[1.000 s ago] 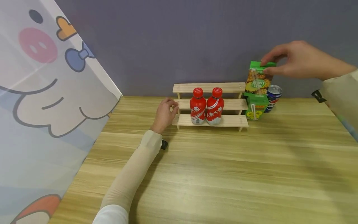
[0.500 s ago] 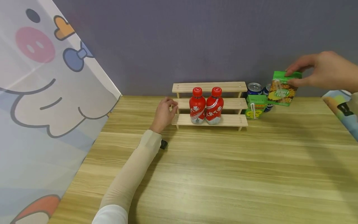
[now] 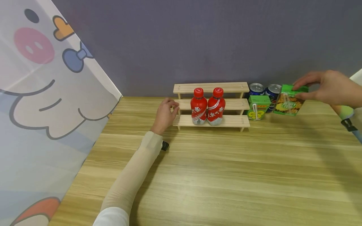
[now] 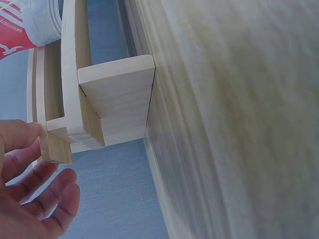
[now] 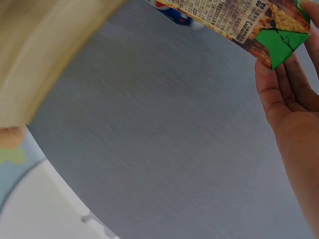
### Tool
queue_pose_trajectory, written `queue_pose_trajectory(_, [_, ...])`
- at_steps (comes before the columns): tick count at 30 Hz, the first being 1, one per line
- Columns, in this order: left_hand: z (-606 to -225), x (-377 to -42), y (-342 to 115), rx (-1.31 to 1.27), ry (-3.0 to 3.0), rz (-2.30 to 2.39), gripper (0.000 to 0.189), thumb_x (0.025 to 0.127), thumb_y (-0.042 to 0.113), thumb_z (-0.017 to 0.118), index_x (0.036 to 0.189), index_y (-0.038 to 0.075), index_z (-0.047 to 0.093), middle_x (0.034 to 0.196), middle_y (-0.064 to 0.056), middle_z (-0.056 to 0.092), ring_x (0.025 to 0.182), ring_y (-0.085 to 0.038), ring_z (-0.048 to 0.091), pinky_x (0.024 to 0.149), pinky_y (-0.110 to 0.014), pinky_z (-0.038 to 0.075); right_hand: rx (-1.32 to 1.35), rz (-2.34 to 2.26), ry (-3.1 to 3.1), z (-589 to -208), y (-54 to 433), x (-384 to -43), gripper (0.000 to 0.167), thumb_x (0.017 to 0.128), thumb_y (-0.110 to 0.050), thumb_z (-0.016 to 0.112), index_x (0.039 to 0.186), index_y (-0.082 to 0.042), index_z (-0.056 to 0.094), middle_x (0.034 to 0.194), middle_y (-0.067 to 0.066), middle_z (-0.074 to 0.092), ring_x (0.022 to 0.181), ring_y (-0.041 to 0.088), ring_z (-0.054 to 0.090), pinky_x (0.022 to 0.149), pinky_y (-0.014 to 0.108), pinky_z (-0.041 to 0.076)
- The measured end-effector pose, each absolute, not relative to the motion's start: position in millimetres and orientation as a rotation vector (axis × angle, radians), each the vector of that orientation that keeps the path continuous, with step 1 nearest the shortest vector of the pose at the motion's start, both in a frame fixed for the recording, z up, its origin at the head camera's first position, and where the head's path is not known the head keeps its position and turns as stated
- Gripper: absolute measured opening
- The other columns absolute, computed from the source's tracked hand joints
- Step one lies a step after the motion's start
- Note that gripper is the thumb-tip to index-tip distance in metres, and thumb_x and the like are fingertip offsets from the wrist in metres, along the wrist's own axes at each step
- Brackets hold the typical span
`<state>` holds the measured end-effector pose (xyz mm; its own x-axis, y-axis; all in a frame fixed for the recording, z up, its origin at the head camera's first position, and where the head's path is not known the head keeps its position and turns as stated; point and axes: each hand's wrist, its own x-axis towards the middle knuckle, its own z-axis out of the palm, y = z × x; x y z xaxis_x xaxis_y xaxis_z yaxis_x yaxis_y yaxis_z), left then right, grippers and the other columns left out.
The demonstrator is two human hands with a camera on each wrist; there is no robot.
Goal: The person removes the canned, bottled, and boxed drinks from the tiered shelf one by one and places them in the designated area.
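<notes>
At the right, my right hand [image 3: 329, 88] pinches the top of a green and brown drink carton [image 3: 291, 102] between thumb and fingers. The carton is slightly tilted, beside the cans; I cannot tell whether its base touches the table. Its printed side shows in the right wrist view. My left hand [image 3: 165, 115] is at the left end of a three-tier wooden rack [image 3: 186, 119]. In the left wrist view, thumb and forefinger pinch the end of the middle board [image 4: 55, 147], while the other fingers curl loosely below.
Two red bottles [image 3: 199, 108] with red caps stand side by side on the rack's lowest tier. Right of the rack are a small green drink carton [image 3: 258, 108] and two blue cans [image 3: 256, 88] near the grey back wall [image 3: 212, 40].
My right hand has carried the brown and green carton from above the small green carton to the right and down, uncovering the cans. The left hand stays at the rack.
</notes>
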<state>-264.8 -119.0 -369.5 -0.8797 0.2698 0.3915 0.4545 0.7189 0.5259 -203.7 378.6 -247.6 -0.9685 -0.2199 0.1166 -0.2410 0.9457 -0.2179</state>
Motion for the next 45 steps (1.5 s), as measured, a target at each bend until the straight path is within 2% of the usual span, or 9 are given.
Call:
queue_pose_trajectory(5, [-369, -266, -118, -0.561, -2.639, -0.915, 0.017, 0.093, 0.013, 0.062, 0.104, 0.001, 0.069, 0.104, -0.008, 0.054, 0.086, -0.029, 0.054, 0.069, -0.034, 0.044, 0.354, 0.472, -3.038, -263, 379, -205, 0.033, 0.086, -0.028, 0.071, 0.11, -0.005, 0.068, 0.122, 0.02, 0.053, 0.103, 0.039, 0.049, 0.073, 0.052, 0.04])
queue_pose_trajectory(10, [-369, -266, -118, -0.562, -2.634, -0.924, 0.018, 0.093, 0.012, 0.062, 0.104, 0.0, 0.069, 0.103, -0.008, 0.054, 0.085, -0.03, 0.054, 0.068, -0.034, 0.044, 0.341, 0.471, -3.039, -279, 381, -209, 0.03, 0.084, -0.032, 0.073, 0.106, -0.012, 0.071, 0.121, 0.009, 0.057, 0.103, 0.032, 0.051, 0.07, 0.035, 0.04])
queue_pose_trajectory(15, [-371, -266, -119, -0.578, -2.627, -0.919, 0.018, 0.093, 0.012, 0.061, 0.103, 0.0, 0.069, 0.103, -0.008, 0.054, 0.085, -0.031, 0.054, 0.068, -0.034, 0.044, 0.388, 0.514, -3.004, -295, 385, -209, 0.024, 0.081, -0.031, 0.077, 0.1, -0.018, 0.074, 0.11, -0.019, 0.054, 0.099, -0.003, 0.045, 0.07, 0.02, 0.035])
queue_pose_trajectory(17, [-371, -266, -119, -0.585, -2.631, -0.914, 0.018, 0.093, 0.012, 0.061, 0.103, 0.0, 0.069, 0.104, -0.009, 0.054, 0.085, -0.03, 0.054, 0.069, -0.035, 0.044, 0.4, 0.537, -2.996, -301, 387, -209, 0.023, 0.08, -0.031, 0.077, 0.1, -0.019, 0.073, 0.108, -0.025, 0.053, 0.096, -0.009, 0.041, 0.071, 0.019, 0.034])
queue_pose_trajectory(24, [-370, -265, -118, -0.578, -2.64, -0.899, 0.017, 0.094, 0.013, 0.061, 0.104, 0.001, 0.069, 0.105, -0.009, 0.054, 0.084, -0.029, 0.054, 0.069, -0.035, 0.044, 0.395, 0.586, -2.992, -312, 389, -210, 0.026, 0.082, -0.031, 0.075, 0.104, -0.017, 0.072, 0.113, -0.014, 0.056, 0.097, -0.007, 0.041, 0.072, 0.017, 0.034])
queue_pose_trajectory(28, [-370, -266, -118, -0.572, -2.64, -0.91, 0.018, 0.093, 0.012, 0.061, 0.104, 0.0, 0.069, 0.104, -0.009, 0.054, 0.085, -0.03, 0.054, 0.069, -0.035, 0.044, 0.379, 0.612, -2.981, -317, 391, -209, 0.028, 0.085, -0.029, 0.072, 0.109, -0.014, 0.071, 0.119, -0.009, 0.056, 0.105, 0.01, 0.047, 0.071, 0.017, 0.033])
queue_pose_trajectory(33, [-369, -266, -118, -0.575, -2.627, -0.916, 0.018, 0.093, 0.011, 0.062, 0.104, -0.001, 0.069, 0.104, -0.009, 0.055, 0.086, -0.031, 0.054, 0.068, -0.035, 0.044, 0.446, 0.57, -2.913, -322, 390, -206, 0.028, 0.09, -0.021, 0.068, 0.112, -0.004, 0.069, 0.122, 0.012, 0.054, 0.108, 0.031, 0.045, 0.07, 0.029, 0.036])
queue_pose_trajectory(38, [-369, -266, -118, -0.576, -2.615, -0.911, 0.017, 0.092, 0.011, 0.062, 0.104, -0.001, 0.069, 0.103, -0.009, 0.055, 0.086, -0.032, 0.054, 0.068, -0.035, 0.044, 0.546, 0.467, -2.793, -327, 390, -204, 0.021, 0.086, -0.011, 0.071, 0.105, -0.002, 0.072, 0.113, 0.011, 0.056, 0.099, 0.023, 0.045, 0.063, 0.022, 0.034])
queue_pose_trajectory(45, [-368, -265, -117, -0.572, -2.625, -0.907, 0.018, 0.092, 0.01, 0.062, 0.104, -0.001, 0.069, 0.103, -0.01, 0.055, 0.084, -0.031, 0.054, 0.069, -0.035, 0.044, 0.568, 0.437, -2.72, -329, 388, -203, 0.017, 0.081, -0.007, 0.075, 0.098, -0.005, 0.075, 0.106, 0.006, 0.059, 0.093, 0.007, 0.042, 0.06, 0.017, 0.035])
